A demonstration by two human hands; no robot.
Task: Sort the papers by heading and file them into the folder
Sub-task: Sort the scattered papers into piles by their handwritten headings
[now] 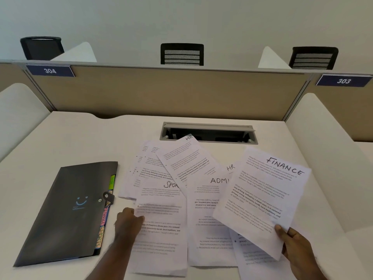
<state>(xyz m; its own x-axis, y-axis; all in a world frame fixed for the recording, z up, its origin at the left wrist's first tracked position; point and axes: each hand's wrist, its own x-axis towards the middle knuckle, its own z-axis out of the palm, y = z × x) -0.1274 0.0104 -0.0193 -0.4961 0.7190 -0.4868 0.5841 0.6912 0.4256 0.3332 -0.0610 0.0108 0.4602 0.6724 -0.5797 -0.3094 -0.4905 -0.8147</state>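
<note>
While right hand [292, 239] pinches FINANCE sheet [262, 195], left hand [129, 221] grips SPORTS sheet [161, 229] edge beside folder [66, 211].

Only the person's two hands and forearms show, coming in from the bottom edge of the view. The left hand [129, 219] and the forearm behind it are bare: no sleeve, no cuff, no watch and no band at the wrist. Its outline is slightly blurred, so finer detail on the knuckles cannot be made out. The right hand [290, 239] is also bare, with no glove and no ring on the fingers that show. Its thumbnail is short and plain. The forearm behind it is uncovered as far as the frame's edge, with nothing worn at the wrist.
</note>
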